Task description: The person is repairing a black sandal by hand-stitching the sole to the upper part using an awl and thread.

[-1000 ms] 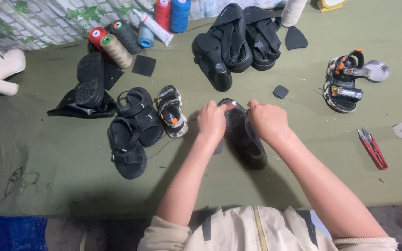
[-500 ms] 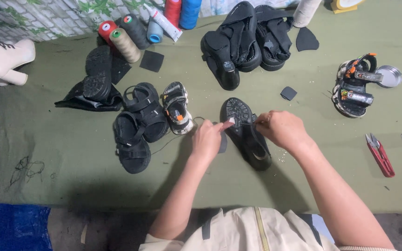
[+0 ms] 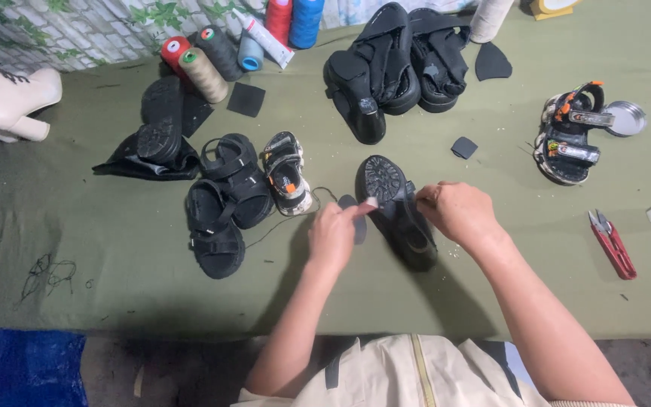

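Note:
A black sandal (image 3: 389,197) lies sole-up in the middle of a green-covered table (image 3: 99,301). My right hand (image 3: 457,211) grips its middle part from the right. My left hand (image 3: 335,234) is just left of the sandal, fingers pinched on a small pale piece at the sole's edge, with a dark flat patch (image 3: 353,224) under the fingers. A thin dark thread (image 3: 295,220) runs from near my left hand toward the small sandal on the left.
A pair of black sandals (image 3: 224,203) and a small grey-orange sandal (image 3: 288,173) lie left. Thread spools (image 3: 205,64) stand at the back, black shoes (image 3: 397,64) beyond. Right: a colourful sandal (image 3: 570,132), a metal lid (image 3: 627,118), red snips (image 3: 612,243). A cream boot (image 3: 1,102) far left.
My left hand has drawn back from the sandal's top toward the left, now pinching a small pale piece. My right hand stays on the sandal.

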